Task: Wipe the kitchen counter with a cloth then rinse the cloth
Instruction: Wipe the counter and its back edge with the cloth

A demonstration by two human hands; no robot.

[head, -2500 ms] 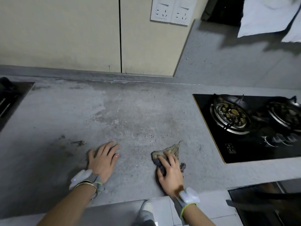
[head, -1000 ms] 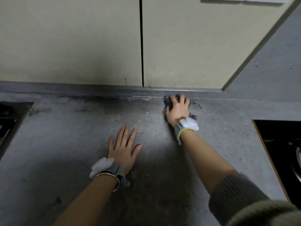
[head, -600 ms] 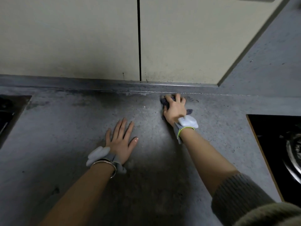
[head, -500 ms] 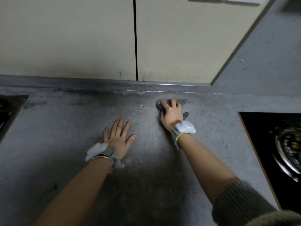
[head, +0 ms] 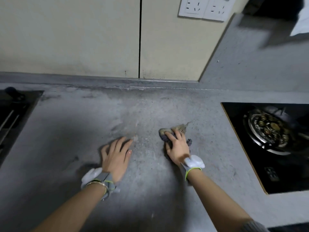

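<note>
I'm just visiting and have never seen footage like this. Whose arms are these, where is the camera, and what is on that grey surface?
No machine here: a person wears one camera on the head, looking down at their own arms. The left hand rests flat on the grey kitchen counter, fingers spread. The right hand presses a crumpled cloth onto the counter to wipe it. Both wrists carry small white wristbands. To the right a black gas hob is set into the counter; a dark recess sits at the left edge. On the wall behind are white power sockets.
</note>
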